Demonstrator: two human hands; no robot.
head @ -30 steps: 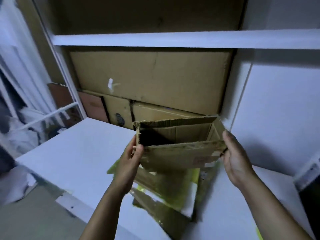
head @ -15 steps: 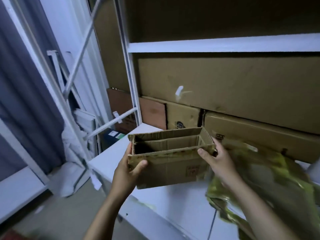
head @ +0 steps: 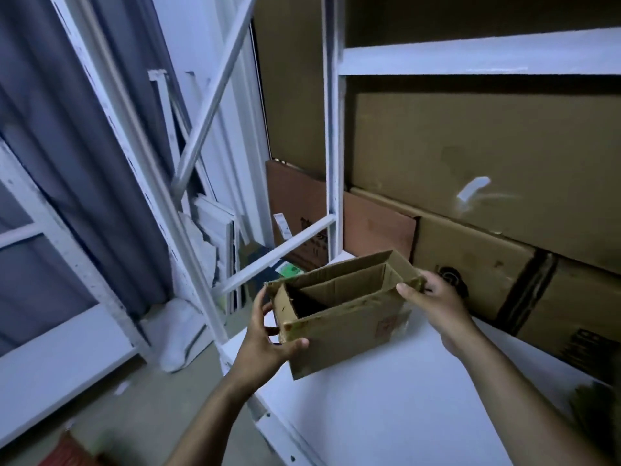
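head view: a person is holding a small open-topped cardboard box (head: 346,331) in both hands, tilting it over the left end of a white shelf (head: 403,405). the left hand (head: 265,344) is gripping the box's left end, with the thumb curling across the front face and the fingers wrapping behind. the right hand (head: 433,304) is pinching the top right corner, with the thumb lying along the front rim. larger cardboard cartons (head: 477,264) are lying stacked at the back of the shelf, behind the box. a grey curtain (head: 67,136) is hanging at left, beyond the white rack frame (head: 331,129).
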